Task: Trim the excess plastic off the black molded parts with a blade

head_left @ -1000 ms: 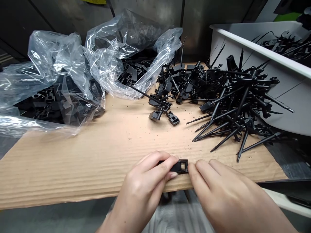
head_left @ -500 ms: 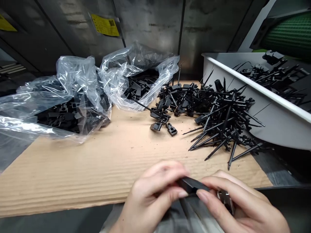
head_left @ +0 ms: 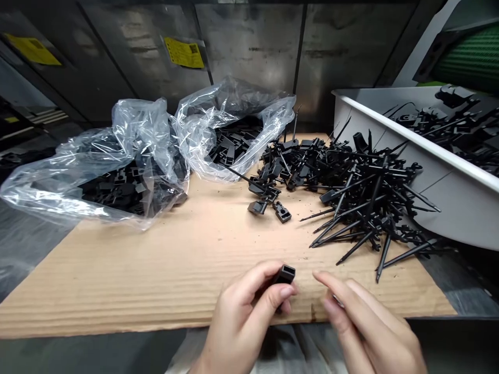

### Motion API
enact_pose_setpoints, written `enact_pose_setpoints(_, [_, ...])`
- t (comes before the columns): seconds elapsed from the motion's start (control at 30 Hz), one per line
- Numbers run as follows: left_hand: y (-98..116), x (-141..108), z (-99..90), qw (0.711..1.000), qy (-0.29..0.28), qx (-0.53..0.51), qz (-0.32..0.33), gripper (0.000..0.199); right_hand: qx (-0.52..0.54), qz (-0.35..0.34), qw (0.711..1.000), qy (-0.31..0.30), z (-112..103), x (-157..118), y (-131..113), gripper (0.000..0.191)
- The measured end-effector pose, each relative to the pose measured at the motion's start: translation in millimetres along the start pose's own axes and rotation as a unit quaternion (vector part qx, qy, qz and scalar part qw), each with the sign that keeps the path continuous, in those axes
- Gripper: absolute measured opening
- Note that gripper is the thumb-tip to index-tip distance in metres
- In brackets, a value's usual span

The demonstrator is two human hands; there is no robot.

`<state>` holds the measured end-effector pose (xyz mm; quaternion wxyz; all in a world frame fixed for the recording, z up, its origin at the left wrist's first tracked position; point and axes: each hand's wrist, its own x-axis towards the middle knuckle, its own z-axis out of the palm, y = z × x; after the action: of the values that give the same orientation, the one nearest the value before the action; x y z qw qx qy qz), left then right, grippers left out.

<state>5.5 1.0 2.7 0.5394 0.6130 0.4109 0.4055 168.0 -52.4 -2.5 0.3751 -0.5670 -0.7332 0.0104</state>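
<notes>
In my left hand (head_left: pixel 249 311) is a black hollow plastic piece (head_left: pixel 286 274), pinched between thumb and fingers, its rectangular open end facing up and right. To the right of it, apart from the piece, is my right hand (head_left: pixel 370 322). Its index finger is stretched toward the left hand, and the other fingers are curled. A small glint shows between thumb and fingers, but most of what lies there is hidden. Both hands are over the front edge of the cardboard sheet (head_left: pixel 163 280). Beyond them lies a loose black block (head_left: pixel 282 212).
Two clear plastic bags (head_left: pixel 144 124) of black parts stand at the back left. A tangled pile of black stick-like parts (head_left: pixel 362 197) spreads at the right, against a light grey bin (head_left: pixel 448 202) holding more. Metal panels (head_left: pixel 249 41) close off the back.
My hands have moved apart; the right hand has let go of the black hollow piece. My left hand has turned it so its open end faces up. The view has shifted slightly.
</notes>
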Motion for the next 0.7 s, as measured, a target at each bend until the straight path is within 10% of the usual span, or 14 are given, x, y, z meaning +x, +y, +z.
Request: enact_pose_setpoints(0.7, [-1, 4, -3.2, 0.976, -0.040, 0.141, 0.160, 0.020, 0.131, 0.044, 0.990, -0.018, 12, 2, 0, 0.019])
